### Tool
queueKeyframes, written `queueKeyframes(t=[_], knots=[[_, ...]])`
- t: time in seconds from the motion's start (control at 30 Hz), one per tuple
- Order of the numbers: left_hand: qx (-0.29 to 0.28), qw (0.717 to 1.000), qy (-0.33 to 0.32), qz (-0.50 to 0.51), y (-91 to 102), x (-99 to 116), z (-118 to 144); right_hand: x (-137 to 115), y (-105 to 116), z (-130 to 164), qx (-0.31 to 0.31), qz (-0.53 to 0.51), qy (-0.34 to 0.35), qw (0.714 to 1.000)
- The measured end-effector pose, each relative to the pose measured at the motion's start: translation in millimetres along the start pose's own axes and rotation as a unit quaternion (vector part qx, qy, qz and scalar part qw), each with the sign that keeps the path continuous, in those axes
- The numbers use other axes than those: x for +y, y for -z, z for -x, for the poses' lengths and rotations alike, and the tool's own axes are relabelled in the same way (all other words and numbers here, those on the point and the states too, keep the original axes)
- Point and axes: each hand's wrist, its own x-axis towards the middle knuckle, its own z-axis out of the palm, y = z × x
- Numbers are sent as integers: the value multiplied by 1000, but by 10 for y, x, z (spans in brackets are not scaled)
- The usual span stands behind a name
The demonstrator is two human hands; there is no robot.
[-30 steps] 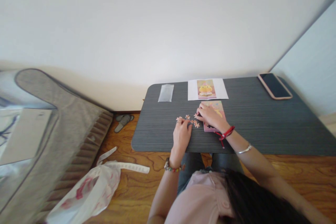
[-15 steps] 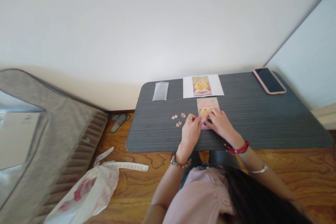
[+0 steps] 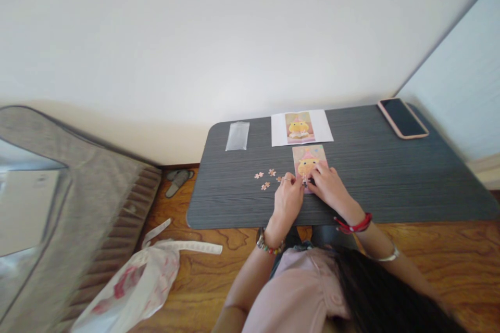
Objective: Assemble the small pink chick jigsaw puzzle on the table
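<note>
A small jigsaw puzzle (image 3: 302, 153) with a yellow animal in a pink party hat lies on the dark table, its lower part half covered by my hands. My left hand (image 3: 288, 200) is closed at the puzzle's lower left edge; what its fingertips press on is hidden. From the right, my right hand (image 3: 331, 187) reaches over the puzzle, thumb and fingers closed round a puzzle piece (image 3: 306, 179) near the lower edge. Several loose pieces (image 3: 272, 172) lie left of my left hand, one close beside its knuckles.
Behind the puzzle lies an unfolded reference sheet (image 3: 323, 127) with the same picture. A clear plastic bag (image 3: 237, 136) is at the back left, a phone (image 3: 404, 118) at the back right. On the floor are a white carrier bag (image 3: 152, 281) and slippers (image 3: 178, 182).
My left hand has shifted slightly right, uncovering another loose piece beside it. My right hand has barely moved and stays on the puzzle's lower part.
</note>
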Motion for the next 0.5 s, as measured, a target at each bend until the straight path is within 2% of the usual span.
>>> queueKeyframes(t=[0.3, 0.5], knots=[[-24, 1000, -2, -14, 16, 43, -4, -32, 51, 19, -12, 28, 3, 1000], [-28, 999, 0, -21, 24, 57, -3, -68, 63, 45, 9, 28, -7, 1000]])
